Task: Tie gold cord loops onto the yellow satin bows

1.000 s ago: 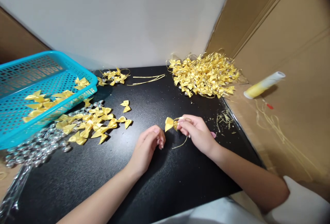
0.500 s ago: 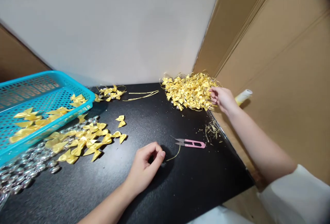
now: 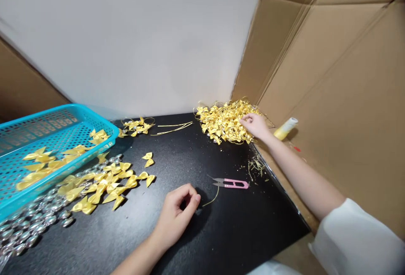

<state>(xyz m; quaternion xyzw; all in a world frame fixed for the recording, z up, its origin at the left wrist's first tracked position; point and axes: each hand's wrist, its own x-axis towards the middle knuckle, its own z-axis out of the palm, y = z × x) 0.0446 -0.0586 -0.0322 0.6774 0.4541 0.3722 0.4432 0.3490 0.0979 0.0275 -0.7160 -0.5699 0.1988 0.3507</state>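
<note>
My left hand [image 3: 179,214] rests on the black table with its fingers curled and the thumb against the forefinger. Whatever is inside it, if anything, is hidden. Just right of its thumb lies a short gold thread [image 3: 214,199], and beyond that pink-handled thread snips [image 3: 232,183]. At the back right, my right hand [image 3: 255,125] is over the edge of a heap of yellow ribbon bows [image 3: 221,121] with gold cords and small silver beads. Its thumb and forefinger are pinched together; what lies between them cannot be made out.
A blue plastic basket [image 3: 95,108] holding yellow bows stands at the left. Silver beads [image 3: 34,224] and loose yellow bows [image 3: 109,182] lie before it. Gold cords [image 3: 174,128], a small bow cluster [image 3: 137,126], thread scraps [image 3: 257,165] and cardboard walls [image 3: 332,64] surround the area.
My right hand has moved left, further over the heap of bows. The camera view has tilted slightly up. My left hand keeps its curled pose on the table.
</note>
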